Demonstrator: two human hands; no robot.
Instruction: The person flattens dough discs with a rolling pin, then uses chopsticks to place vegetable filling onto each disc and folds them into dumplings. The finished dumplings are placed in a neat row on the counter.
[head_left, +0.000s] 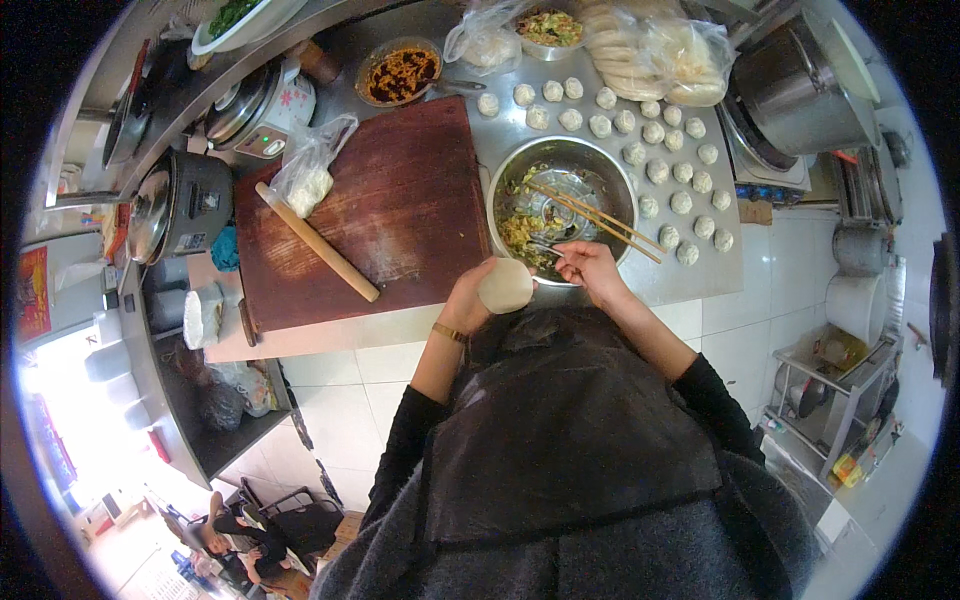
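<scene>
A round, flat dough wrapper (505, 286) lies in my left hand (472, 296), close to the near rim of a steel mixing bowl (630, 187). My right hand (591, 271) grips the handle of a metal spoon (547, 247), whose far end is down in the chopped vegetable filling (525, 225). Wooden chopsticks (600, 217) rest across the bowl's right rim. Rows of filled dough balls (681, 202) stand on the steel table to the right. On the dark red board (420, 165) at left lie a wooden rolling pin (319, 244) and dough in a plastic bag (307, 191).
A bowl of reddish sauce (397, 71), bagged flatbreads (630, 60) and a small filling bowl (551, 49) stand at the back. Cookers (199, 202) flank the board's left; a knife (248, 322) lies by its corner. A large pot (795, 97) is right. A person (240, 540) sits lower left.
</scene>
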